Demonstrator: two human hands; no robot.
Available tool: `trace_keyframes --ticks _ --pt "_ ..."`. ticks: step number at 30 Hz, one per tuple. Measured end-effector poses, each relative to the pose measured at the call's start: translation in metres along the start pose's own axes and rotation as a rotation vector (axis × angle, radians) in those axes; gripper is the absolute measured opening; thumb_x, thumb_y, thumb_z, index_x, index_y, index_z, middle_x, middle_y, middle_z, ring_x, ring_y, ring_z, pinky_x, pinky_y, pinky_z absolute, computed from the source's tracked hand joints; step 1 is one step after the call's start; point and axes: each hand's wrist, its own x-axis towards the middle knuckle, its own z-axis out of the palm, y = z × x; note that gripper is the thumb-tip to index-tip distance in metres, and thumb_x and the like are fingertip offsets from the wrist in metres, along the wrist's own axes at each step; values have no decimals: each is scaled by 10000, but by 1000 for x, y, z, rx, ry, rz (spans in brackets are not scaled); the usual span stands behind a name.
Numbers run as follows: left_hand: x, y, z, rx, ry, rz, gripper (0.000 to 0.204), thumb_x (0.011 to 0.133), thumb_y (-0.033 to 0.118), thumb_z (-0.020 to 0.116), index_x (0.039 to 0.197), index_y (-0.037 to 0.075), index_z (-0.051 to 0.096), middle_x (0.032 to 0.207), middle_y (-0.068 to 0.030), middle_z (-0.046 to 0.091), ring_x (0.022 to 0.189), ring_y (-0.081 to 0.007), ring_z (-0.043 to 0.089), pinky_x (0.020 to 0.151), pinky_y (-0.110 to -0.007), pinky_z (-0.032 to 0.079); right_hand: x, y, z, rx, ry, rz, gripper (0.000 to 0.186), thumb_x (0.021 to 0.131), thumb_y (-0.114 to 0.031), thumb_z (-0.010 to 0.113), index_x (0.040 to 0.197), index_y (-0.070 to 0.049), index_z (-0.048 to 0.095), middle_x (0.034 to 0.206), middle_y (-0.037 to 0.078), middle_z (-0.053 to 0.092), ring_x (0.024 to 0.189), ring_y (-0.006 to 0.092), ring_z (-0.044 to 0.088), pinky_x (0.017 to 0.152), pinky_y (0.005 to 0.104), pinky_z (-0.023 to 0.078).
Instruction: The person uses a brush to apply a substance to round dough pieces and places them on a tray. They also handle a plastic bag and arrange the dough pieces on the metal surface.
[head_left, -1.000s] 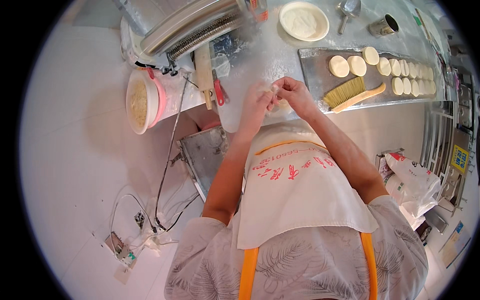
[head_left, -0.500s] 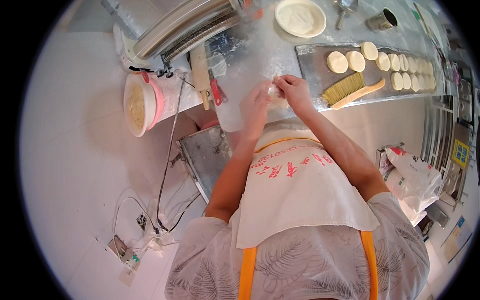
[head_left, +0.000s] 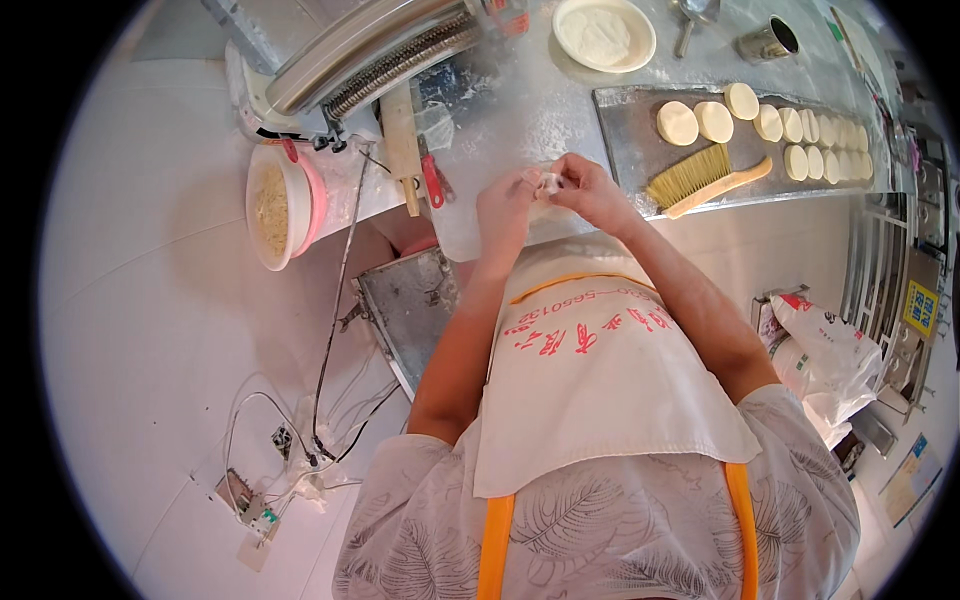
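Note:
My left hand (head_left: pixel 510 205) and my right hand (head_left: pixel 585 195) meet above the near edge of the floury steel table (head_left: pixel 500 120), fingers closed around a small pale piece, apparently dough (head_left: pixel 547 183), mostly hidden by them. To their right a wooden brush (head_left: pixel 717 190) lies on a dark tray (head_left: pixel 630 120) with rows of round, flat dough pieces (head_left: pixel 715 122). To their left lie a wooden rolling pin (head_left: pixel 400 140) and a red-handled tool (head_left: pixel 432 182).
A steel roller machine (head_left: pixel 370 55) stands at back left, above a pink-and-white tub (head_left: pixel 275 210). A white bowl (head_left: pixel 604 35), scoop (head_left: pixel 698 15) and steel cup (head_left: pixel 767 45) sit at back. A metal tray (head_left: pixel 400 310) is below left; sacks (head_left: pixel 815 360) stand at right; cables (head_left: pixel 320 440) run at lower left.
My hands stay together but shift a little, the right fingers now bent over the pale piece. The view has moved slightly.

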Motion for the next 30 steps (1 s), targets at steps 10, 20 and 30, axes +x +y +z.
trace_keyframes --ticks 10,20,30 --pt "6 2 -36 420 288 -79 209 946 122 784 1100 -19 790 919 -82 782 781 -157 692 763 -307 547 -37 30 -54 -845 91 -32 220 958 -308 789 1042 -113 844 1095 52 742 1222 259 573 1062 388 452" --pt "-13 -19 -3 941 -121 675 443 868 173 784 1286 115 649 1299 -84 644 1304 -325 532 1111 -543 369 -50 34 -50 -251 289 17 302 1050 -265 677 1201 -14 750 924 81 749 846 152 683 798 322 557" --pt "18 -13 -7 954 -201 645 108 939 176 723 990 86 755 1008 -90 731 1065 -326 641 978 -467 456 -105 55 -72 -65 470 78 240 1070 -201 655 1133 8 756 875 45 722 815 111 650 769 282 551"
